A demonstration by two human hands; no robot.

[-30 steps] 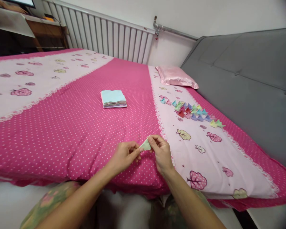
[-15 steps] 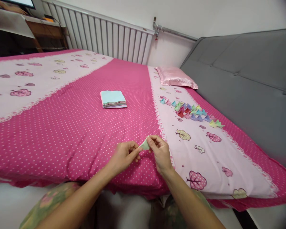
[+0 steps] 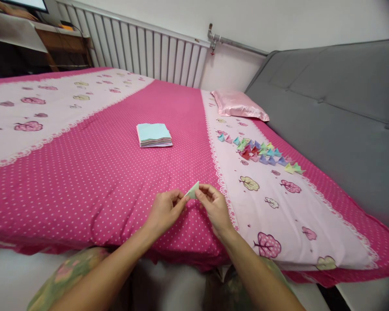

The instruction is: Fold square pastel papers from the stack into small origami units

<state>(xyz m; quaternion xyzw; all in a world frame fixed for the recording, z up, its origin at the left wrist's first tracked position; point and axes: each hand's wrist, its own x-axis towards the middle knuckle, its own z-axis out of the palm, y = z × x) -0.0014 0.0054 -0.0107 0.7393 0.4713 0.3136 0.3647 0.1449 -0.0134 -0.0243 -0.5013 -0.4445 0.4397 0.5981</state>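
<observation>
The paper stack [image 3: 154, 134] lies on the bed [image 3: 110, 172] left of the folded pieces [image 3: 263, 159], with the pillow [image 3: 238, 105] behind them, the headboard [image 3: 330, 108] to their right, and the held paper [image 3: 192, 191] nearer, between left hand [image 3: 166, 208] and right hand [image 3: 215, 208].

The folded green piece [image 3: 192, 190] at the bed's [image 3: 123, 216] near edge is thin, matt paper. The square stack [image 3: 153, 130] is matt paper too, like the little folded shapes [image 3: 263, 159] near the right edge. The cover [image 3: 94, 168] is wrinkly cloth; the pillow [image 3: 240, 104] is smooth, shiny cloth. The pipe [image 3: 238, 42] looks like dull metal.
</observation>
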